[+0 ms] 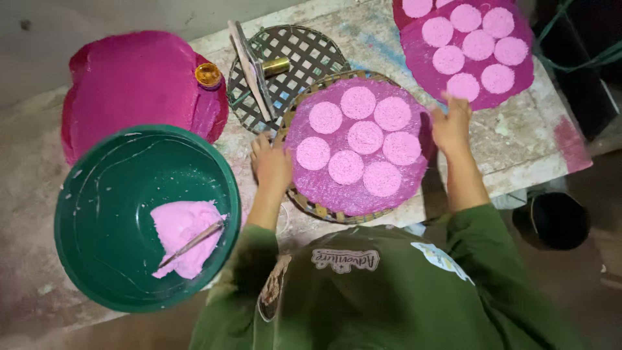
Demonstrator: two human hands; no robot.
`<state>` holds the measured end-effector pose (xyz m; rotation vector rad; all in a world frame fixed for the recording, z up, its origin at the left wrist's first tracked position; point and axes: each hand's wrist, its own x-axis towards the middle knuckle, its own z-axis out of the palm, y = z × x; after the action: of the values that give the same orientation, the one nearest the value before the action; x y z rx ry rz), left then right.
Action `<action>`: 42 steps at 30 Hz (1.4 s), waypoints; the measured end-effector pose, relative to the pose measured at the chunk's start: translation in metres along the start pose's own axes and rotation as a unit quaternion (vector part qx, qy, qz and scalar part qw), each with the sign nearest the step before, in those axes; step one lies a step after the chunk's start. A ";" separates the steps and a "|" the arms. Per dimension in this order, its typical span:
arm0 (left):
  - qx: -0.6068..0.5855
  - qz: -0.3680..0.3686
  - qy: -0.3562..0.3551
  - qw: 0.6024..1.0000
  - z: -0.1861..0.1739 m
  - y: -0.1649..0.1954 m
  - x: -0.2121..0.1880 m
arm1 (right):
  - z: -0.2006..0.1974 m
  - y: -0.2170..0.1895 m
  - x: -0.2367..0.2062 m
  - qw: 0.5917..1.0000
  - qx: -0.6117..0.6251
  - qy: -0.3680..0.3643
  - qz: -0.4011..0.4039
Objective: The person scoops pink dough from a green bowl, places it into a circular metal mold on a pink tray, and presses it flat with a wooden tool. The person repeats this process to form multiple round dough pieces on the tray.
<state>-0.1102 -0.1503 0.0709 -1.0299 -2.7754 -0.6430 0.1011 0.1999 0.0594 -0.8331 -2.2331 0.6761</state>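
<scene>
A round woven tray [315, 209] lies on the table in front of me, covered by a magenta cloth [337, 191] that carries several pale pink round discs [365, 137]. My left hand [271, 165] grips the tray's left rim with fingers curled over the edge. On the opposite rim, my right hand [451, 123] holds the tray and the cloth's edge. My green sleeves and shirt fill the bottom of the view.
A green basin [110, 194] at the left holds a pink dough lump [181, 233] and a stick. Behind it lie folded magenta cloths [129, 84] with a small golden cup [208, 74]. An empty lattice tray [304, 52] holds wooden sticks; another disc-covered cloth [421, 58] lies far right. A black bucket [551, 220] stands below.
</scene>
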 end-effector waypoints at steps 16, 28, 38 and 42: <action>0.088 -0.008 0.155 0.984 0.008 0.069 0.025 | -0.026 0.003 -0.019 1.000 0.008 -0.013 0.000; -0.186 0.100 -0.014 0.977 0.018 0.202 0.091 | -0.169 0.080 0.018 0.991 0.061 0.103 -0.066; -0.213 0.115 -0.099 0.965 0.138 0.369 0.164 | -0.239 0.190 0.032 0.973 -0.043 0.215 0.078; -0.270 0.154 -0.028 0.950 0.129 0.343 0.165 | -0.222 0.203 0.019 0.957 -0.122 0.246 0.091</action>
<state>-0.0097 0.2360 0.1150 -1.5531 -2.4394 -1.3796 0.3258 0.3996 0.0806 -1.1939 -1.8184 0.2325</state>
